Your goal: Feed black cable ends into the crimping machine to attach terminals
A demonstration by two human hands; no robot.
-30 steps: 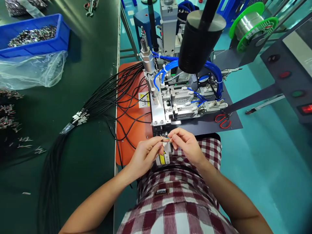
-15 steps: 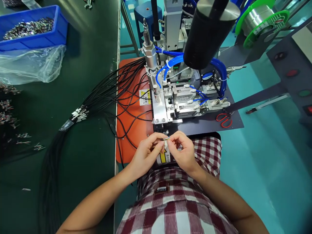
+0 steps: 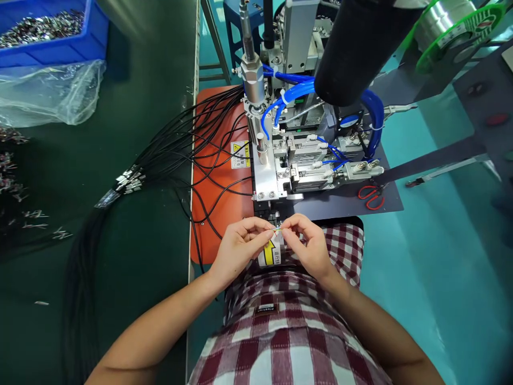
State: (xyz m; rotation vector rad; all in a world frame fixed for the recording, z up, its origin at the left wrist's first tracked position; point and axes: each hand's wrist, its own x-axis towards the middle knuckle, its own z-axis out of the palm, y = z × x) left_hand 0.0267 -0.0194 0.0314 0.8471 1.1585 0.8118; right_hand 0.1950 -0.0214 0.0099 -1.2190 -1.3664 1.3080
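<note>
My left hand (image 3: 239, 247) and my right hand (image 3: 306, 246) meet just in front of a metal machine (image 3: 280, 166), above its yellow arrow label (image 3: 273, 253). Both pinch the thin coloured wires (image 3: 276, 230) of a cable end stretched between their fingertips. The fingers of each hand are curled closed around it. A bundle of black cables (image 3: 172, 155) with metal connector ends (image 3: 129, 183) fans over the orange mat (image 3: 224, 208) and green bench to the left.
A blue bin (image 3: 52, 32) of small metal parts and a clear plastic bag (image 3: 48, 96) sit at the far left. Red scissors (image 3: 371, 197) lie on the dark plate right of the machine. A green wire spool (image 3: 452, 32) hangs at upper right.
Both hands have stayed together at the machine's front, shifting their pinch on the wire ends slightly. The view has tilted a little downward.
</note>
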